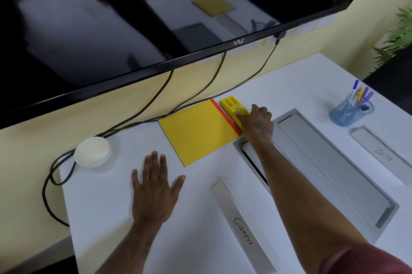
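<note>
Two grips are showing in my feed, and only one is doing any work. Right grip (256, 124) is resting on the case (231, 106), which is lying flush along the orange-edged right side of the pad (196, 131). Its fingers are curling over the case's side away from the pad and the thumb is pressing on top, so it is pinching the case's near end. The far end is sticking out uncovered. I am judging that it is taking the case from this side because the pad is blocking the other.

Left grip (153, 191) is lying flat and spread on the table (107, 206) just in front of the pad's left corner, holding nothing. It is probably bracing the body for the long lean forward. Bowls (92, 152) are sitting well left of the pad, out of the way.
</note>
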Demonstrator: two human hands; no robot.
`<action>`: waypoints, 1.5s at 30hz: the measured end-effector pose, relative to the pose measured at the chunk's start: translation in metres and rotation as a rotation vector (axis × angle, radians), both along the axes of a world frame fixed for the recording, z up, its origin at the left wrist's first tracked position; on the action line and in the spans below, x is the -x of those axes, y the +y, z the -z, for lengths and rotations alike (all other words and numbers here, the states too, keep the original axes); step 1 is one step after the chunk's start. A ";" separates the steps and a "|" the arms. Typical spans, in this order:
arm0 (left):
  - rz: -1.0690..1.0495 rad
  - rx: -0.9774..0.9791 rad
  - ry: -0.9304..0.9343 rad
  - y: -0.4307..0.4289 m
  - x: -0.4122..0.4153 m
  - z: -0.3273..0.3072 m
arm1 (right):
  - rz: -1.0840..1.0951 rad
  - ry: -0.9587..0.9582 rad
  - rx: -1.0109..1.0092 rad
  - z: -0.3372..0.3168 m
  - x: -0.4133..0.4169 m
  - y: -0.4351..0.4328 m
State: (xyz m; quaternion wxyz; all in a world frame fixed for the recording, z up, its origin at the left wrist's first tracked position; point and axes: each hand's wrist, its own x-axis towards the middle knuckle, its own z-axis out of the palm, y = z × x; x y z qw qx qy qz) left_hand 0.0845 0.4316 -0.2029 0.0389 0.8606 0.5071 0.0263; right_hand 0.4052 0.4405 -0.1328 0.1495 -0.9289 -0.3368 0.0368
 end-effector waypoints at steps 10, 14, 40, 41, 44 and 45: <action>0.029 0.262 0.040 0.006 0.001 -0.031 | -0.230 -0.158 0.043 -0.032 0.025 -0.109; 0.068 0.218 0.049 -0.019 0.010 -0.063 | -0.252 -0.183 0.132 -0.055 0.053 -0.156; 0.754 0.074 -0.002 -0.415 -0.056 -0.187 | 0.093 -0.096 0.130 -0.133 0.177 -0.641; 0.776 0.077 0.001 -0.432 -0.059 -0.188 | 0.104 -0.094 0.121 -0.133 0.178 -0.657; 0.850 0.082 -0.001 -0.476 -0.070 -0.188 | 0.120 -0.083 0.157 -0.129 0.181 -0.696; 0.877 0.093 -0.007 -0.488 -0.074 -0.186 | 0.129 -0.077 0.166 -0.127 0.181 -0.707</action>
